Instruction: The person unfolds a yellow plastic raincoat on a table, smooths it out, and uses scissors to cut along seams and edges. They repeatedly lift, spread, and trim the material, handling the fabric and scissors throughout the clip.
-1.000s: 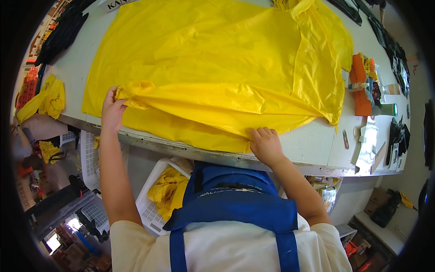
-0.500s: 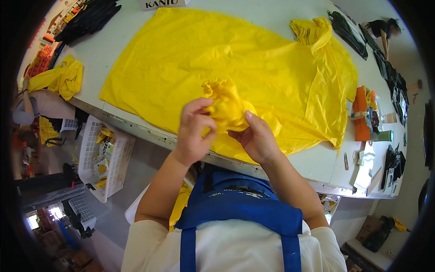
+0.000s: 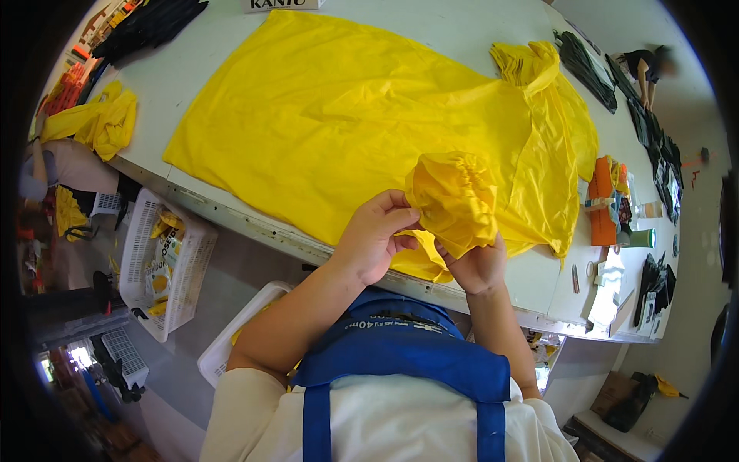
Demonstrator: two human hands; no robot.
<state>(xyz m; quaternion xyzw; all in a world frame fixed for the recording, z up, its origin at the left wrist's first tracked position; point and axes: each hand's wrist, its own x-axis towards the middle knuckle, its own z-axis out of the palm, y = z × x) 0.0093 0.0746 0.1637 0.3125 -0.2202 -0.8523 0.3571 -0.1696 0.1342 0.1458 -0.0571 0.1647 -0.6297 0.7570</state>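
Observation:
A large yellow sheet of thin, shiny cloth (image 3: 331,115) lies spread over the white table, with a folded, bunched part at its right end. Above its near edge I hold up a smaller piece of yellow cloth with a gathered, puckered edge (image 3: 454,200). My right hand (image 3: 481,266) grips this piece from below, its fingers partly hidden behind the cloth. At the left side of the piece, my left hand (image 3: 373,235) has thumb and forefinger closed at the cloth's edge, the other fingers curled. Whether the small piece joins the large sheet is hidden.
The table's metal edge (image 3: 223,209) runs in front of me. A white basket (image 3: 202,269) with yellow packages stands at the left. Black bundles (image 3: 150,29) lie far left. An orange box (image 3: 601,208) and scissors (image 3: 575,279) are at the right. Other people work at both sides.
Both hands have moved to the right with the gathered cloth, which now stands fuller and more opened out. My left hand has come closer to its edge.

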